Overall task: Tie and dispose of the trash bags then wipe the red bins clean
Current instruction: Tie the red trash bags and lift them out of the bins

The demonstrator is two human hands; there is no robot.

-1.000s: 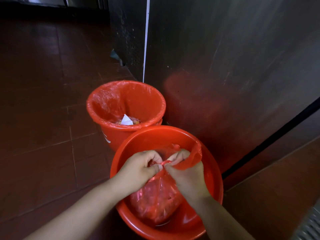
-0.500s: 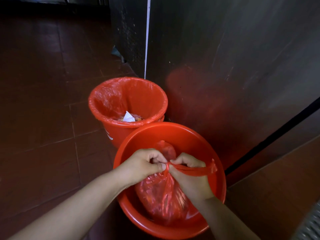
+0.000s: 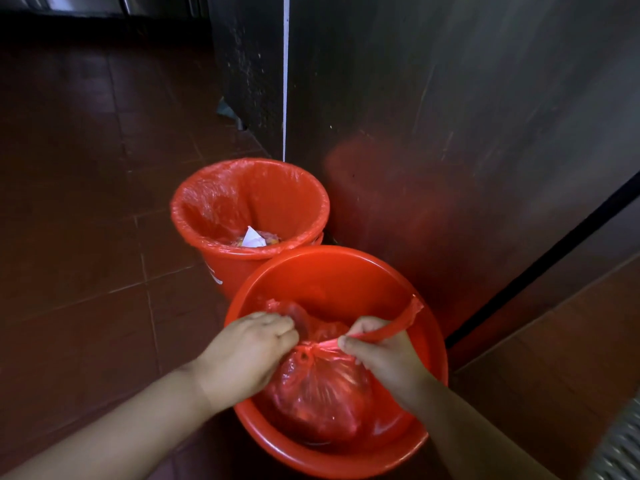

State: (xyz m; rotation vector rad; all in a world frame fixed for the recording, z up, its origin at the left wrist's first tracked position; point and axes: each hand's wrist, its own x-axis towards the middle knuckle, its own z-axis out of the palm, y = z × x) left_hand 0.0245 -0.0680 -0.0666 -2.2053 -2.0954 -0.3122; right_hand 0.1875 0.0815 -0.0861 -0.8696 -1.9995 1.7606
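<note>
— Trash bag (image 3: 318, 393) status? Where is it?

— Sitting in the near red bin (image 3: 346, 271). My left hand (image 3: 249, 355) pinches one tail of its neck, my right hand (image 3: 384, 355) grips the other tail (image 3: 398, 329); the knot looks nearly snug.

— What's left?

— Lifting it out, I'd say. The far red bin (image 3: 235, 268) has its liner (image 3: 207, 192) untied, with rubbish inside. No wiping done yet.

— Room?

— Metal cabinet (image 3: 450, 150) is just right of both bins; open floor (image 3: 86, 237) lies left.
</note>
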